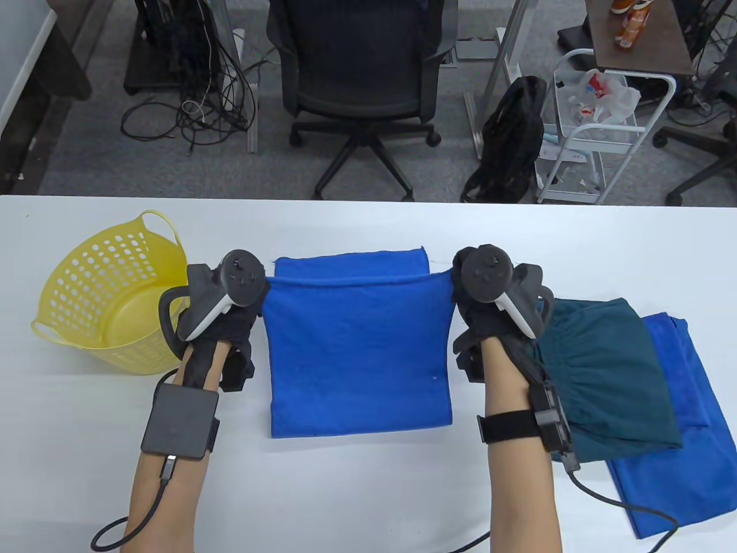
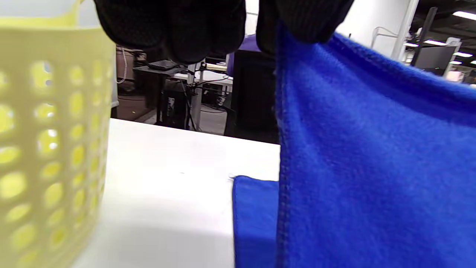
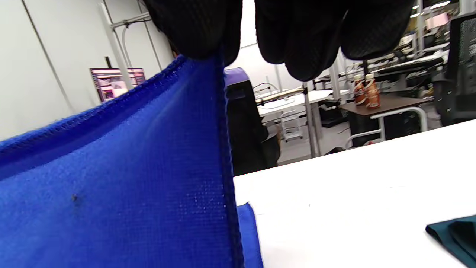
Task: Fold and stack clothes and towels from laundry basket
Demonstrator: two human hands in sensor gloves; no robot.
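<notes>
A blue towel (image 1: pixel 357 345) lies at the middle of the white table (image 1: pixel 368 495). My left hand (image 1: pixel 230 299) pinches its left corner and my right hand (image 1: pixel 489 288) pinches its right corner. Both hold that edge raised above the far part of the towel, which lies flat on the table. In the left wrist view the gloved fingers (image 2: pixel 297 22) grip the towel (image 2: pixel 372 149) at its top corner. In the right wrist view the fingers (image 3: pixel 200 29) pinch the towel (image 3: pixel 130 178) the same way. A yellow laundry basket (image 1: pixel 109 288) stands at the left, close to my left hand.
A folded dark green garment (image 1: pixel 604 374) lies on a folded blue cloth (image 1: pixel 685 438) at the table's right, under my right forearm's side. An office chair (image 1: pixel 357 75) stands beyond the far edge. Cables trail from both wrists.
</notes>
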